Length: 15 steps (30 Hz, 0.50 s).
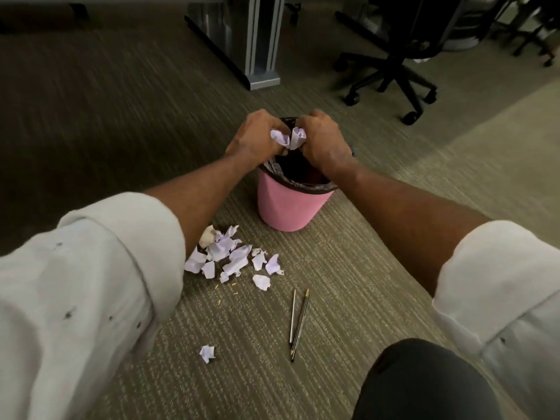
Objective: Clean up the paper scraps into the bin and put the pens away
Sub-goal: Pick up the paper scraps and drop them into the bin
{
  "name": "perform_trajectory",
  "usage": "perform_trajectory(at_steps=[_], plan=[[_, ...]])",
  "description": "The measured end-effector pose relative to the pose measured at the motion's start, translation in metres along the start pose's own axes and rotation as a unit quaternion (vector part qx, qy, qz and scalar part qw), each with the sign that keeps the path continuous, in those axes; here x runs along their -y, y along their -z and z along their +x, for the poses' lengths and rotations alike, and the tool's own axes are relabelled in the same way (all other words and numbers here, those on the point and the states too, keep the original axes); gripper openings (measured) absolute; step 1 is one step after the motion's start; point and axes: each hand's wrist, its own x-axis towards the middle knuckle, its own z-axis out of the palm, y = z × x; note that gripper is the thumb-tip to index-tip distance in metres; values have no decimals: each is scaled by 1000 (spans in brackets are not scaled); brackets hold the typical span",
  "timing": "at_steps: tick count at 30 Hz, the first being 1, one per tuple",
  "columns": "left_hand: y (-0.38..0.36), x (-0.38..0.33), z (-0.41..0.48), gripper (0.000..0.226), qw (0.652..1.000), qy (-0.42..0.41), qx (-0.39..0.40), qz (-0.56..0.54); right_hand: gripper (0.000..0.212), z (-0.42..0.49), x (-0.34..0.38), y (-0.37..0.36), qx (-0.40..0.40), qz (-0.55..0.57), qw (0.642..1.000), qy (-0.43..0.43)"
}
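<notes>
From your head camera, you are looking down at a carpet floor [348, 268] with stripes in it.

Both your hands are up over the pink bin [291, 204], which stands in the middle of the view. The bin has a dark bag [303, 184] inside, folded over its rim.

Your left hand [254, 137] is curled around a crumpled paper scrap [280, 137]. Your right hand [321, 140] is curled around another crumpled scrap [298, 136]. The two scraps are touching or almost touching, right above the mouth of the bin. Your sleeves are white and rolled up.

On the floor, nearer to you and a bit left of the bin, there is a pile of paper scraps [233, 256]. They are pale purple and white, and they lie close together. One lone scrap [207, 353] lies by itself, nearer to you and well apart from the pile.

Two pens [298, 324] lie side by side on the floor, to the right of the pile. They touch or nearly touch at the near end and point away from you.

Your knee [424, 380] in dark cloth is at the near right.

Far away you can see a grey desk leg [260, 40] and the black base of an office chair [391, 74] with wheels.
</notes>
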Motion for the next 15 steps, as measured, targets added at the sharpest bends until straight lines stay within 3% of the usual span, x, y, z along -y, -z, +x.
perform_trajectory(at_steps=[6, 15], plan=[[-19, -24, 21, 32, 1000, -2, 16, 16, 22, -1, -21, 1, 4, -15, 1000, -15], [-24, -36, 40, 41, 999, -26, 7, 18, 46, 3, -34, -1, -8, -2, 998, -56]])
